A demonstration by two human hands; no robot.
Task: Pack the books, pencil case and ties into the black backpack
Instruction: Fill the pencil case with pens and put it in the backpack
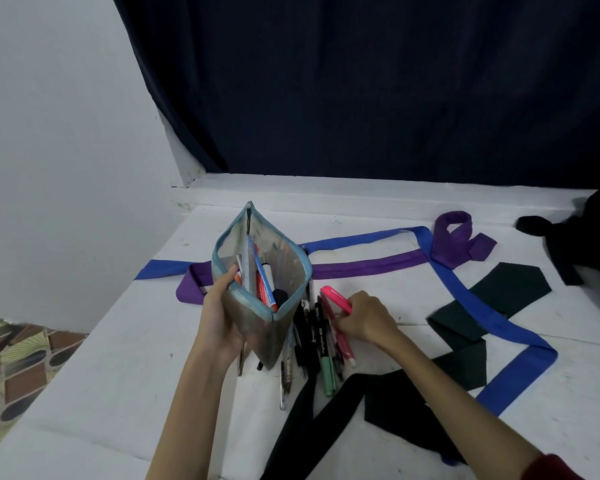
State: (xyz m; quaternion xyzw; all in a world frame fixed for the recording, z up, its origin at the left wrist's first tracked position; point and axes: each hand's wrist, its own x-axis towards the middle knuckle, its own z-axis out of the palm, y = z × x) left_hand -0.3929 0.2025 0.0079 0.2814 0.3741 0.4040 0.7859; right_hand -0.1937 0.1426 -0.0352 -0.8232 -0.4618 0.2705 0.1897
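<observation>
The white table (111,375) holds everything. Behind the pencil case (267,271) lie the blue tie (458,285) and purple tie (368,266). The left hand (222,317) grips the open case. Just right of it, the right hand (368,317) pinches a pink marker (336,299).

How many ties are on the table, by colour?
Blue tie: 1
Purple tie: 1
Dark green tie: 1
Black tie: 1
Total: 4 ties
</observation>
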